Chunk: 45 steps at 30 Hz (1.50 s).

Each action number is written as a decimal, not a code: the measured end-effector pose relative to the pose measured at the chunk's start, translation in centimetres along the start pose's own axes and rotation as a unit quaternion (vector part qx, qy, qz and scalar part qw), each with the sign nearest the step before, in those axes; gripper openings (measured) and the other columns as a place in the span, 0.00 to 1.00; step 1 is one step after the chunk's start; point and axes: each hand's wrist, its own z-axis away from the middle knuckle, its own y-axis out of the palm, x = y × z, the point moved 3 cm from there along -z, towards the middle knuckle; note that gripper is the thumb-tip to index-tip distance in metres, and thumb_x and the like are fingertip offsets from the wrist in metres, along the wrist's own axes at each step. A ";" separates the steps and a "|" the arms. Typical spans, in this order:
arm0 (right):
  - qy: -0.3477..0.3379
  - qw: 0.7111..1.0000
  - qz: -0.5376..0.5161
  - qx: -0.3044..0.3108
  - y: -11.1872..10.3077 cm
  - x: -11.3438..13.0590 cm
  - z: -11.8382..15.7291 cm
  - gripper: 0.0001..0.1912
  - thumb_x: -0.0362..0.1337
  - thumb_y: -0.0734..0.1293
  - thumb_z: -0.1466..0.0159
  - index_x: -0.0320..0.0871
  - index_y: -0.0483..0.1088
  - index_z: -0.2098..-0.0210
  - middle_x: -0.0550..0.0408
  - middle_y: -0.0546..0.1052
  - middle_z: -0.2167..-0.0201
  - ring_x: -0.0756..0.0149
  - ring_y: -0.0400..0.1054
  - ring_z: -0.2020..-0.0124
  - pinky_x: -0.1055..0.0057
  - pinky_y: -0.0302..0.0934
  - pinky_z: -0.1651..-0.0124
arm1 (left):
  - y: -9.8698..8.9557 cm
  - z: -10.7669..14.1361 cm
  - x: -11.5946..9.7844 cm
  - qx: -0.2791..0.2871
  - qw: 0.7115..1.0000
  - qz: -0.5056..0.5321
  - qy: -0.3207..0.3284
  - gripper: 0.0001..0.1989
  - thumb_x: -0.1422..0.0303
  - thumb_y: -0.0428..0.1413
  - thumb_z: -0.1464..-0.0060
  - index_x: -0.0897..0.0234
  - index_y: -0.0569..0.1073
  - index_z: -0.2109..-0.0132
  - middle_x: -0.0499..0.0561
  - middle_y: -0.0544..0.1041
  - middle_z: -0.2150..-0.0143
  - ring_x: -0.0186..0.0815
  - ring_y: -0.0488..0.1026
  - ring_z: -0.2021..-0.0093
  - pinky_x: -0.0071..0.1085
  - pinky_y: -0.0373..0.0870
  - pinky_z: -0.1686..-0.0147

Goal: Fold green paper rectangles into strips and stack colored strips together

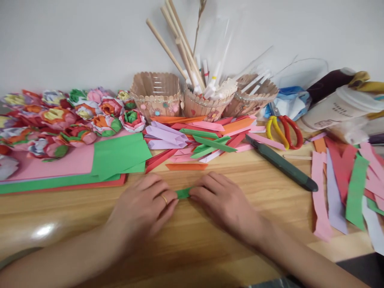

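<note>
Between my two hands a small green paper strip (pixel 183 193) lies low over the wooden table (pixel 168 256). My left hand (pixel 147 204) is closed on the strip's left end, its fingers bent and a ring on one of them. Its right end is pinched under the fingers of my right hand (pixel 226 206). Both ends of the strip are hidden by the fingers. Just beyond my hands lies a folded orange strip (pixel 186 166), in front of a pile of folded paper strips in green, lilac (pixel 166 135), pink and red.
Paper flowers (pixel 54 116) crowd the left, beside green paper sheets (pixel 120 156). Decorated stick baskets (pixel 154 94) holding wooden rods (pixel 183 44) and pens stand along the wall. To the right are a dark green knife (pixel 285 166), scissors (pixel 285 130), a lidded cup (pixel 342 108) and flat strips (pixel 357 192).
</note>
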 end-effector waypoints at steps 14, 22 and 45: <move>0.103 0.995 0.006 -0.006 0.9 -0.1 -1.6 0.05 0.32 0.60 0.35 0.41 0.66 0.68 0.52 0.71 0.70 0.61 0.62 0.68 0.66 0.57 0.66 | 1.1 0.2 1.2 0.073 0.990 0.032 -0.116 0.08 0.70 0.48 0.38 0.64 0.69 0.66 0.49 0.71 0.70 0.39 0.65 0.66 0.33 0.62 0.66; 0.156 0.988 -0.009 -0.008 0.8 -0.4 -1.4 0.04 0.35 0.64 0.37 0.42 0.66 0.68 0.52 0.71 0.68 0.61 0.62 0.65 0.66 0.53 0.64 | 1.3 0.3 0.2 0.005 0.995 -0.088 0.050 0.14 0.74 0.44 0.35 0.67 0.74 0.59 0.50 0.72 0.69 0.37 0.67 0.66 0.33 0.64 0.65; 0.135 0.985 -0.105 0.022 -0.3 -2.2 -0.6 0.07 0.28 0.61 0.34 0.44 0.68 0.66 0.56 0.73 0.66 0.65 0.65 0.62 0.67 0.54 0.59 | 0.1 2.0 0.0 -0.036 0.983 -0.162 0.082 0.10 0.73 0.46 0.36 0.68 0.73 0.59 0.49 0.75 0.70 0.36 0.71 0.69 0.33 0.65 0.68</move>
